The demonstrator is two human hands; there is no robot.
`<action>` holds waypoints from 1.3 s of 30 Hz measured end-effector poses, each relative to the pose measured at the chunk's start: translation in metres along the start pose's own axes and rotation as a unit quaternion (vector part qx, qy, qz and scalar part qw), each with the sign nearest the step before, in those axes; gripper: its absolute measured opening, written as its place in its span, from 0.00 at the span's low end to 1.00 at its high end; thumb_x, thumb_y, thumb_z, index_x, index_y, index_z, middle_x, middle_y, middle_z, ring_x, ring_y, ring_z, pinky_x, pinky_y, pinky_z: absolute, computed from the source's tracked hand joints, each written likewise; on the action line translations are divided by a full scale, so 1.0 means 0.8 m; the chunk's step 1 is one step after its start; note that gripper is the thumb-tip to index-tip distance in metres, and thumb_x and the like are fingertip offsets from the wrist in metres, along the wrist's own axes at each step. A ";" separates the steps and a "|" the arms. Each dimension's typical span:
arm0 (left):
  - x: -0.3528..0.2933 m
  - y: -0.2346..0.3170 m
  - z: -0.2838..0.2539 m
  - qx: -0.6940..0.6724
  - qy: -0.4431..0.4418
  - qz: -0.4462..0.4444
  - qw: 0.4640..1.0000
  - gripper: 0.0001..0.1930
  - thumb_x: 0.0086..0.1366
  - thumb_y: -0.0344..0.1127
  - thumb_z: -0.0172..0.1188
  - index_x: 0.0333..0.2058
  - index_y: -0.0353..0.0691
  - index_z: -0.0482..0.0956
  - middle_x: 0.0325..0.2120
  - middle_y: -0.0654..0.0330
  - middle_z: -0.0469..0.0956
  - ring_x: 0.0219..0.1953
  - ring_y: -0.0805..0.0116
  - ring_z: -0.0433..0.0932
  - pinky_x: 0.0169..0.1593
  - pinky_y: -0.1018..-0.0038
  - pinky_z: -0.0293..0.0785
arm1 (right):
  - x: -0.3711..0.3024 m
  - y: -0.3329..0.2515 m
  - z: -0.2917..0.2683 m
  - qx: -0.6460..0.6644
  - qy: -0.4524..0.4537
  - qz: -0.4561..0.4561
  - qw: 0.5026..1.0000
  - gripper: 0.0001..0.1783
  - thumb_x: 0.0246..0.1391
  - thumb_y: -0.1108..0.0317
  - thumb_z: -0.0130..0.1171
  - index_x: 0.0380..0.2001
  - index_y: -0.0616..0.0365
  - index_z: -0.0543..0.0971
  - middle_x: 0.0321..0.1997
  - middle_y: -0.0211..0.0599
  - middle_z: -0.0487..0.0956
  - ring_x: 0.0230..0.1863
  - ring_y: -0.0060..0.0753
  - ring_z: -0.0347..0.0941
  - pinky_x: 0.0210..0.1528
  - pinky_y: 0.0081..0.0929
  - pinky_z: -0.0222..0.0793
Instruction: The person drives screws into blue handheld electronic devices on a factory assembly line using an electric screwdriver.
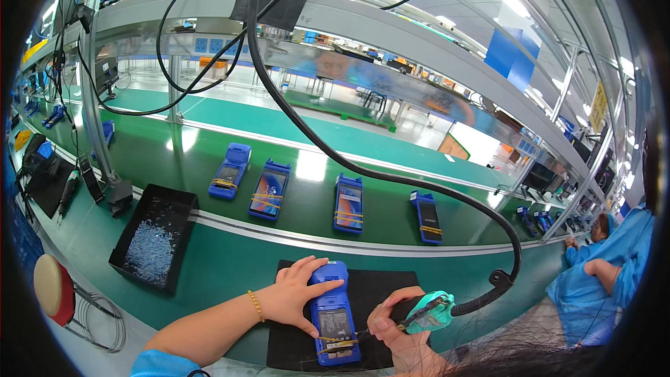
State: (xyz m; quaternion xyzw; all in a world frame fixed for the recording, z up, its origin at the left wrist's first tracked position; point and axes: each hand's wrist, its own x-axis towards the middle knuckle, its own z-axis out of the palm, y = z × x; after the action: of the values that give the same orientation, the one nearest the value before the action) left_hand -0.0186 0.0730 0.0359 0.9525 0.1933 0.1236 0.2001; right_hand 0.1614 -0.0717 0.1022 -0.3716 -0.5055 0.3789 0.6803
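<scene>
A blue handheld payment terminal point(336, 321) lies on a black mat point(289, 342) with its back facing up. Its battery bay shows, and yellow rubber bands cross its lower end. My left hand point(300, 294) grips the terminal from the left, thumb along its side and fingers over the upper end. On the other side, my right hand point(398, 328) is closed around what looks like an electric screwdriver, wrapped in teal material point(431, 312). Its thin dark shaft points left at the terminal's lower right edge; whether the tip touches is unclear.
A black bin point(183, 255) of small bluish pieces stands left. Several banded blue terminals point(271, 190) line the green conveyor point(307, 220) beyond a metal rail. A thick black hose point(391, 173) arcs overhead and down to the right. People in blue point(593, 286) sit at right.
</scene>
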 end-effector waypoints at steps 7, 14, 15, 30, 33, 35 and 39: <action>-0.001 0.000 0.000 0.007 0.000 0.007 1.000 0.56 0.35 0.61 0.75 0.65 0.63 0.57 0.65 0.44 0.45 0.67 0.38 0.40 0.62 0.44 0.47 | -0.003 0.003 -0.004 -0.041 -0.007 -0.010 0.999 0.19 0.46 0.78 0.65 0.37 0.59 0.65 0.16 0.33 0.68 0.16 0.26 0.64 0.22 0.29 0.65; 0.000 0.002 0.005 0.005 0.012 0.004 1.000 0.56 0.35 0.63 0.74 0.65 0.63 0.56 0.65 0.42 0.44 0.67 0.36 0.40 0.62 0.42 0.46 | -0.004 0.002 0.000 0.000 0.007 0.006 1.000 0.20 0.46 0.77 0.66 0.37 0.58 0.65 0.16 0.33 0.69 0.16 0.26 0.66 0.21 0.28 0.67; -0.001 0.004 0.005 0.008 0.010 0.002 1.000 0.57 0.35 0.64 0.74 0.65 0.63 0.56 0.65 0.42 0.43 0.67 0.36 0.40 0.62 0.42 0.46 | -0.004 0.001 0.000 -0.001 0.009 0.010 1.000 0.20 0.46 0.76 0.66 0.37 0.58 0.64 0.16 0.33 0.69 0.16 0.26 0.67 0.21 0.28 0.67; -0.001 0.013 0.003 0.052 -0.002 -0.008 0.999 0.64 0.28 0.67 0.74 0.66 0.61 0.52 0.66 0.35 0.38 0.68 0.32 0.36 0.61 0.44 0.48 | -0.004 0.006 -0.001 -0.011 0.005 -0.015 1.000 0.21 0.47 0.74 0.67 0.37 0.58 0.64 0.16 0.32 0.68 0.16 0.25 0.66 0.21 0.27 0.67; -0.006 0.013 0.003 0.043 -0.002 -0.013 0.999 0.64 0.28 0.67 0.74 0.66 0.60 0.53 0.66 0.35 0.38 0.68 0.33 0.36 0.62 0.44 0.47 | -0.004 -0.006 0.007 -0.014 0.016 0.028 0.999 0.21 0.47 0.74 0.66 0.37 0.57 0.64 0.16 0.32 0.68 0.16 0.25 0.65 0.22 0.28 0.66; -0.003 0.012 0.003 0.038 -0.003 -0.008 0.999 0.64 0.28 0.67 0.74 0.66 0.60 0.53 0.66 0.35 0.38 0.68 0.33 0.36 0.62 0.44 0.47 | -0.004 -0.006 0.007 -0.011 0.017 0.023 1.000 0.20 0.47 0.75 0.66 0.37 0.57 0.64 0.16 0.32 0.68 0.17 0.25 0.65 0.22 0.28 0.65; -0.001 0.008 0.008 0.045 0.006 -0.001 0.999 0.63 0.29 0.68 0.73 0.66 0.62 0.53 0.66 0.36 0.39 0.68 0.33 0.37 0.61 0.41 0.48 | -0.005 -0.003 0.002 -0.008 0.007 0.007 1.000 0.19 0.47 0.76 0.65 0.36 0.57 0.64 0.16 0.33 0.67 0.17 0.25 0.65 0.22 0.28 0.65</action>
State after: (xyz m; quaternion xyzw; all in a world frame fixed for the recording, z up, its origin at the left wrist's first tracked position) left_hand -0.0148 0.0650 0.0326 0.9596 0.2003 0.1203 0.1564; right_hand 0.1591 -0.0762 0.1033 -0.3836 -0.5015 0.3772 0.6776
